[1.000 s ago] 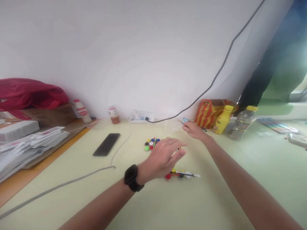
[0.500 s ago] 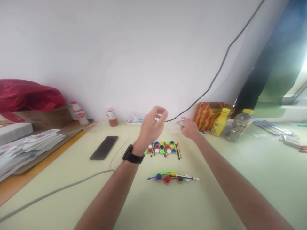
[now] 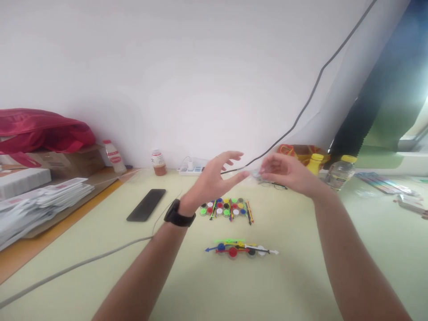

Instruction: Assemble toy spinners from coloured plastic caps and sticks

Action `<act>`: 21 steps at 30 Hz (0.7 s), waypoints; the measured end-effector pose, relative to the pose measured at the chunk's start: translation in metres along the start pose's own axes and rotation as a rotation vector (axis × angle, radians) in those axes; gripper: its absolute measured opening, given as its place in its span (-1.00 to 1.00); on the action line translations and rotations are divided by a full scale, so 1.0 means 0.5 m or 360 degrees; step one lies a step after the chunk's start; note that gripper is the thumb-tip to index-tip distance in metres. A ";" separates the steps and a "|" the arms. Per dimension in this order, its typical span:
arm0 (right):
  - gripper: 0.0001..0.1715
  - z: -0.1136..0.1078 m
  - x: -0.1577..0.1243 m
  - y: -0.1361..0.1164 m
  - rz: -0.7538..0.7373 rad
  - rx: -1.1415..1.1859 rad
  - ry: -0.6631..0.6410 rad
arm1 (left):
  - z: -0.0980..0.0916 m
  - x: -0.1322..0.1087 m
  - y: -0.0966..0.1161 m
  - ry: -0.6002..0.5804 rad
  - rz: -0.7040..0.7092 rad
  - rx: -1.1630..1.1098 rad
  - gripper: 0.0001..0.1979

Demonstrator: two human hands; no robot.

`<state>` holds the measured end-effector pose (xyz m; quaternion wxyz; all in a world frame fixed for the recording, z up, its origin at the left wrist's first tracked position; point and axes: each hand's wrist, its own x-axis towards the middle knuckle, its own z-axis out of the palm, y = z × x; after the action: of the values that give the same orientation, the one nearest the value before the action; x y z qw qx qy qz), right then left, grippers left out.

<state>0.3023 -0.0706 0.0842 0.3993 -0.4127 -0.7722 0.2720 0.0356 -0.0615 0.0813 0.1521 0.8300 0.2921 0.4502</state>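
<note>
My left hand (image 3: 219, 178), a black watch on its wrist, is raised above the table with its thumb and fingers apart and nothing between them. Opposite it, my right hand (image 3: 287, 174) has its fingers curled in a pinch at a clear plastic bag (image 3: 256, 173), whose outline is faint. Below the hands lies a group of colourful round caps (image 3: 226, 206), with thin plastic arrows (image 3: 249, 211) among them. Nearer to me sits a second cluster, with a red cap (image 3: 233, 253), a blue arrow (image 3: 211, 249) and a white arrow (image 3: 272, 251).
A black phone (image 3: 146, 205) and a grey cable (image 3: 100, 255) lie on the left. Bottles (image 3: 159, 163) and a power strip (image 3: 191, 169) stand by the wall. Glasses (image 3: 279, 185), a yellow bottle (image 3: 314, 164) and a clear bottle (image 3: 341, 173) are at the right.
My right hand has come up and nearer from the back of the table, turning toward my left hand. The left hand's fingers have spread and now point to the right.
</note>
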 end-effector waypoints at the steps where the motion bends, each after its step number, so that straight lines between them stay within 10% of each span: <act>1: -0.59 0.012 -0.002 -0.014 -0.0013 0.0077 -0.0070 | -0.002 -0.001 -0.001 -0.0056 0.0002 0.0005 -0.60; 7: -0.57 0.055 0.008 -0.014 0.0134 0.0089 -0.0171 | -0.030 0.001 -0.041 -0.0379 -0.0143 -0.0001 -0.72; 21: -0.45 0.075 0.028 0.041 0.0211 0.0223 -0.0198 | -0.040 -0.002 -0.125 -0.0397 -0.0508 -0.0296 -0.61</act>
<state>0.2747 -0.0514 0.0544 0.3597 -0.4161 -0.7455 0.3763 -0.0031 -0.0136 0.0594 0.3322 0.8049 0.3559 0.3394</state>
